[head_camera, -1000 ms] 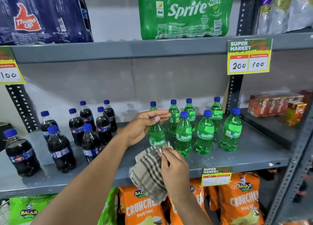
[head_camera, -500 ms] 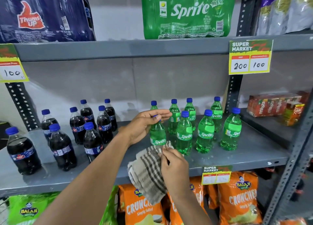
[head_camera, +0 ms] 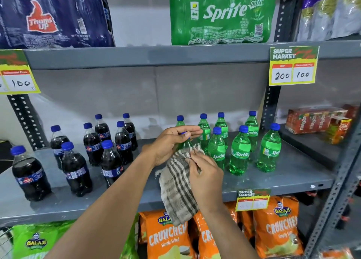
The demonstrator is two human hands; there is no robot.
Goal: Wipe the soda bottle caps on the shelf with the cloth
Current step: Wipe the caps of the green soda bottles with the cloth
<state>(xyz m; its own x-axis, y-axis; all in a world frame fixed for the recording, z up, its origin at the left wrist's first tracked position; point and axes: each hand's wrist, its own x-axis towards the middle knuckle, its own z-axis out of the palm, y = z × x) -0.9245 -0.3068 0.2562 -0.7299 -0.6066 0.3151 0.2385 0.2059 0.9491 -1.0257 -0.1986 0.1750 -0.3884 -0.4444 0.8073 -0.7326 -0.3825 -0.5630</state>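
Head view: middle grey shelf (head_camera: 273, 182) carries two groups of small soda bottles, dark cola bottles (head_camera: 111, 159) on the left, green Sprite bottles (head_camera: 239, 153) on the right, all with blue caps. Left hand (head_camera: 170, 145) is curled around the neck of the front-left Sprite bottle (head_camera: 184, 144), thumb and fingers (head_camera: 192, 131) closed around its blue cap (head_camera: 183, 133), which is mostly hidden under the hand. Right hand (head_camera: 205, 177) pinches the top edge of the checked cloth (head_camera: 178, 188) between thumb and fingertips, right against the bottle's shoulder; the rest of the cloth hangs loose below the shelf edge, in front of the orange chip bags (head_camera: 170, 237).

Step looks like: steadying the bottle, cloth about to go on the cap; most caps likely not yet wiped, can't tell which are done.

Handling: cloth is soft, limp, light; bunch it in the fingers so a pad covers the cap. Bottles are full, small, smooth plastic, closely packed and easy to tip; hold by neck or shoulder while rubbing. Caps are rigid and ridged, so wipe top and sides. Neighbouring bottles stand just beside, so knocking them is the risk.
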